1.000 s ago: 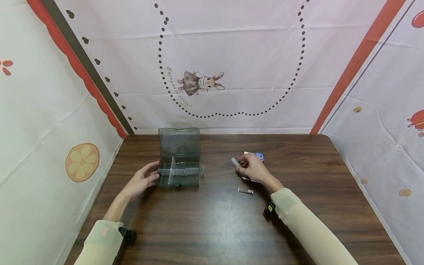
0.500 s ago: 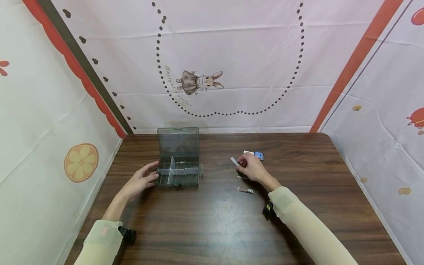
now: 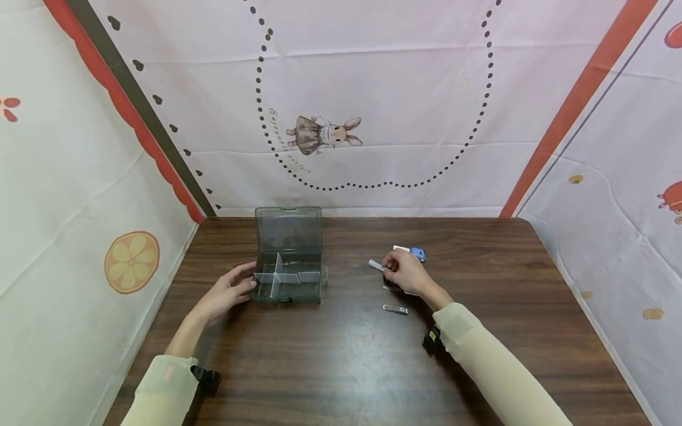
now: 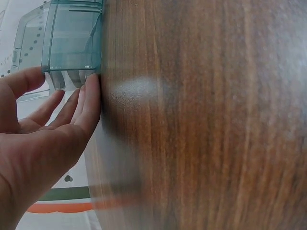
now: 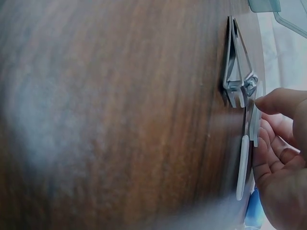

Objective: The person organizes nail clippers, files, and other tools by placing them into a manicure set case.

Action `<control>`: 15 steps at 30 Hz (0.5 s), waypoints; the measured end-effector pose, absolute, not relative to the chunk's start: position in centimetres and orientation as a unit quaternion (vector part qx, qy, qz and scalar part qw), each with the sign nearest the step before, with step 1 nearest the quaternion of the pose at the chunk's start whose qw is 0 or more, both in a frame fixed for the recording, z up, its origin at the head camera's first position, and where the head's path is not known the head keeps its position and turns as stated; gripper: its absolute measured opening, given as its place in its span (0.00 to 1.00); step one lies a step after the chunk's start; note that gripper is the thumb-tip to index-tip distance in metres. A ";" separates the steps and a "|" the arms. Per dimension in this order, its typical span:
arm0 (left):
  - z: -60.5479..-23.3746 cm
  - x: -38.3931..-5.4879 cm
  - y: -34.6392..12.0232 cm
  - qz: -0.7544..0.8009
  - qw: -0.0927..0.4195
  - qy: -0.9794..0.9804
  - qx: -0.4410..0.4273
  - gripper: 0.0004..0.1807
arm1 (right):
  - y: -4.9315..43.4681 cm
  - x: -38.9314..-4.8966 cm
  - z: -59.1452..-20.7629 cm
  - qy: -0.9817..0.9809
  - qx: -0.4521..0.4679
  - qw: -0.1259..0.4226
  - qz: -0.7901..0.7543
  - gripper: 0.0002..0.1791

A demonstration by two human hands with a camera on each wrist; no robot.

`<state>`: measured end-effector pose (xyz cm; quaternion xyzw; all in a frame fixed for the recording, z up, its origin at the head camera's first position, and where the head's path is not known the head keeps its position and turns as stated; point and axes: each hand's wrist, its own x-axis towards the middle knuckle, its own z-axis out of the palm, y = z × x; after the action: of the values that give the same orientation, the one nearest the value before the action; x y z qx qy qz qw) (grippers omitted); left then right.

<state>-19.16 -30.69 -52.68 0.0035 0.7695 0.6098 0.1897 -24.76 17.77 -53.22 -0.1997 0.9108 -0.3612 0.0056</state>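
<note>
My left hand [image 3: 229, 291] touches the left side of a dark translucent green compartment box [image 3: 321, 290], whose hinged lid [image 3: 289, 229] stands up. In the left wrist view the thumb and fingertips meet the end of the box, the fingers nearly straight. Pale dividers [image 3: 288, 277] split the inside of the box. To the right, my right hand [image 3: 409, 273] pinches a small pale translucent strip [image 3: 376, 264] that points left toward the box; its near end is hidden by the fingers. Nearer me lies a silver nail clipper [image 5: 240, 72], and a thin tool with a white handle [image 5: 243, 167] lies close under the right hand.
Behind the right hand lies a blue piece [image 3: 418, 254] beside a white one [image 3: 401, 248], partly covered by the hand. All stand on a brown wood-grain table [image 3: 341, 367]. A printed white cloth [image 3: 383, 106] rises behind the table's far edge.
The pale strip in my right hand has turned flatter, its free end swinging slightly left and toward me. The right hand has hardly shifted; left hand and box stay as they were.
</note>
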 end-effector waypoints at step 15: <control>-52.6 -19.1 -30.7 0.613 0.193 0.766 0.004 0.36 | 17.8 -24.7 -53.2 0.911 -0.211 0.000 -0.355 0.07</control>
<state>-19.07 -30.72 -52.65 0.0043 0.7662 0.6130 0.1925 -24.65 17.75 -53.21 -0.2107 0.9109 -0.3547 0.0002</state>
